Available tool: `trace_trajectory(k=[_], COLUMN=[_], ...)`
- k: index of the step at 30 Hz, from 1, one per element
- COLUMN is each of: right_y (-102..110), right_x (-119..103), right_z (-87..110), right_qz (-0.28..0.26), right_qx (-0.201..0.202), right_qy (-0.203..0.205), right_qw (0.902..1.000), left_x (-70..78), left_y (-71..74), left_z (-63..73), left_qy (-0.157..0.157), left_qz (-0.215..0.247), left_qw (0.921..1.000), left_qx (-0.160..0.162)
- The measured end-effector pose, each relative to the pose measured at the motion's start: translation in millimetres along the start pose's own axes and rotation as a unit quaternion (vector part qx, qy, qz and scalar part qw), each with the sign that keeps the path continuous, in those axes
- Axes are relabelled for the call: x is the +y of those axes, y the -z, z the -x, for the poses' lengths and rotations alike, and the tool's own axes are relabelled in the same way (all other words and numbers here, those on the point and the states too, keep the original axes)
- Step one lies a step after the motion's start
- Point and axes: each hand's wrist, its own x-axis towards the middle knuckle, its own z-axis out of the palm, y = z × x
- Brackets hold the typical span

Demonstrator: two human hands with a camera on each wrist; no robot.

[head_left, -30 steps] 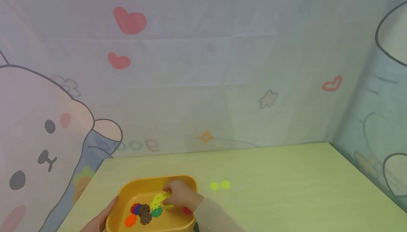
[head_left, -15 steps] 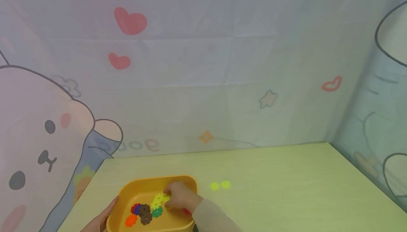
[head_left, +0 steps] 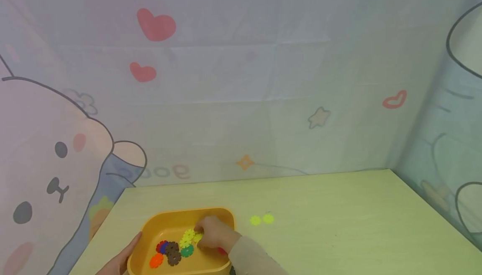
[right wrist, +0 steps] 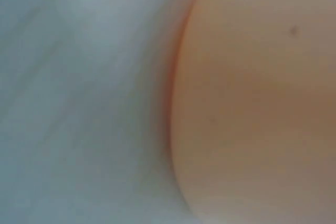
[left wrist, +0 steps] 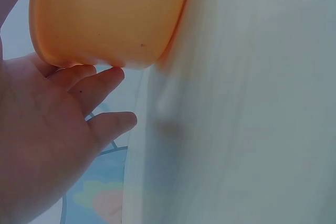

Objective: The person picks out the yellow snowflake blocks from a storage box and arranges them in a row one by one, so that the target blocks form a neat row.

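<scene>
A yellow-orange plastic tray (head_left: 150, 224) stands at the table's near left, holding toothed snowflake discs. My left hand (head_left: 122, 258) holds its left side; in the left wrist view, fingertips (left wrist: 113, 77) touch the outer wall and the thumb reaches up toward the rim. Inside the tray, my right hand (head_left: 216, 233) has its fingers bent down around a yellow snowflake disc (head_left: 197, 237), thumb and forefinger at its edges. More yellow discs (head_left: 185, 241) lie beside it, with a green disc (head_left: 187, 250), brown discs (head_left: 173, 258), an orange disc (head_left: 156, 260) and a blue disc (head_left: 163, 248).
Two yellow discs (head_left: 255, 220) lie side by side on the pale table (head_left: 339, 224), right of the tray. A red piece (head_left: 221, 250) shows under the right wrist. A cloth backdrop (head_left: 233, 78) with cartoon prints rises behind and at both sides.
My right hand has sunk slightly into the tray, its thumb and fingers closing in around the yellow disc. The left hand and the tray keep their place.
</scene>
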Motion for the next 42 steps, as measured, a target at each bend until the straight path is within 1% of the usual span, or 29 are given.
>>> trace_trajectory(k=[5, 9, 11, 17, 26, 32, 38, 42], right_y=[0, 0, 0, 0, 1, 2, 6, 14], right_x=[0, 1, 1, 0, 2, 3, 2, 1], right_z=[0.0, -0.2, -0.3, -0.6, -1.4, -2.1, 0.3, 6.4], right_qz=[-0.007, -0.005, -0.005, -0.017, 0.002, -0.004, -0.037, -0.074], right_qx=[-0.001, -0.003, -0.004, -0.006, -0.005, -0.005, 0.002, 0.002], right_qy=[0.002, 0.007, 0.006, -0.002, 0.039, 0.058, 0.08, 0.102], right_qw=[1.0, 1.0, 1.0, 0.9998, 0.9992, 0.9983, 0.9961, 0.9921], left_x=[-2.1, -2.5, -1.9, 3.7, 1.9, 3.1, 3.6, 3.5], left_y=[2.1, 2.4, 1.6, -4.6, -2.8, -4.5, -4.9, -4.4], left_z=[-0.2, -0.1, -0.3, -0.8, -1.5, -0.5, 0.4, 0.6], left_qy=[-0.006, -0.008, -0.005, 0.014, 0.008, 0.013, 0.017, 0.016], left_qz=[0.007, 0.008, 0.001, -0.033, -0.035, -0.033, -0.032, -0.035], left_qw=[0.9999, 0.9999, 1.0, 0.9992, 0.9992, 0.9992, 0.9991, 0.999], left_qx=[-0.009, -0.009, -0.005, 0.016, 0.014, 0.019, 0.021, 0.021])
